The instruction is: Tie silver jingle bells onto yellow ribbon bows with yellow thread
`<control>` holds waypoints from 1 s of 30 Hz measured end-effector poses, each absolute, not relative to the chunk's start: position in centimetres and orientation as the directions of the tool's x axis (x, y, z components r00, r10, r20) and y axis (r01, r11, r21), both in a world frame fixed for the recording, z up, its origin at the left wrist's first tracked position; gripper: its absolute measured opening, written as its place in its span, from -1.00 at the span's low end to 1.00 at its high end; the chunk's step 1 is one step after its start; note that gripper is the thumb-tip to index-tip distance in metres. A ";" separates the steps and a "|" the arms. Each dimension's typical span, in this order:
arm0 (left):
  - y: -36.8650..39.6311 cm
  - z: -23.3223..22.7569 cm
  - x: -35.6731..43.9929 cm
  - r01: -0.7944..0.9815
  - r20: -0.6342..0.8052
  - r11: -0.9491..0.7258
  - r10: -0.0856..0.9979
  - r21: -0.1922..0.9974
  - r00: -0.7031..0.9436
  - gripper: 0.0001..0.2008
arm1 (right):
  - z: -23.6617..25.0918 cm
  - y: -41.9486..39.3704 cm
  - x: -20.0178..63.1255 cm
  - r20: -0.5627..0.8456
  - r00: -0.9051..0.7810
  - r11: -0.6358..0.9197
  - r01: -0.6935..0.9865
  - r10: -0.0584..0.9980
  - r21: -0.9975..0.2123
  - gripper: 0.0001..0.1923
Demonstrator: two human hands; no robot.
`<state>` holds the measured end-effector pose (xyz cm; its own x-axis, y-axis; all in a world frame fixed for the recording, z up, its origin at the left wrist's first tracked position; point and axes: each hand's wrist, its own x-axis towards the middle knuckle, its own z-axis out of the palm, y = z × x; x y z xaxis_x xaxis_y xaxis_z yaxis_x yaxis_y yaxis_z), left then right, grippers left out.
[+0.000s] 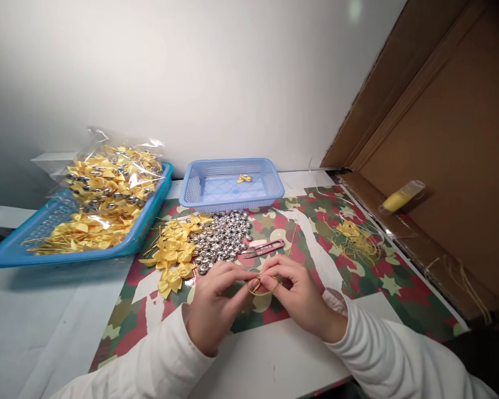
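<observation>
Both hands meet in front of me over the patterned sheet. My left hand (222, 302) pinches a thin yellow cord (263, 294) between thumb and forefinger. My right hand (297, 296) pinches the same cord just beside it, and a loop of it hangs below the fingertips. Just beyond the hands lie pink-handled thread snips (264, 249). A heap of silver jingle bells (222, 238) spreads beyond my left hand. Yellow ribbon bows (174, 252) are piled to the left of the bells.
A light blue basket (233, 204) at the back holds one bow with a bell. On the left, a larger blue basket (79, 256) carries a clear bag (120, 166) of bows and bells. Tangled yellow cords (360, 244) lie right, near a cardboard wall (436, 111) and yellow-filled tube (401, 198).
</observation>
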<state>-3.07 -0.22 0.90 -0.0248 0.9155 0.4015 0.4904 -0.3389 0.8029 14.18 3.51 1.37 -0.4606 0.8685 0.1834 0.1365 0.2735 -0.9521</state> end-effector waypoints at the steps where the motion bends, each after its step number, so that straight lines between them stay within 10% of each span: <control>1: -0.2 0.9 -3.1 0.463 0.381 -0.317 0.923 0.828 -0.049 -0.94 | 1.4 3.5 14.2 0.181 -0.468 0.264 0.118 0.865 -0.957 -0.79; 30: -0.2 1.1 -2.6 0.248 0.237 -0.198 0.961 0.948 -0.141 -0.90 | 1.1 3.0 13.7 0.196 -0.299 0.221 0.054 0.934 -0.974 -0.81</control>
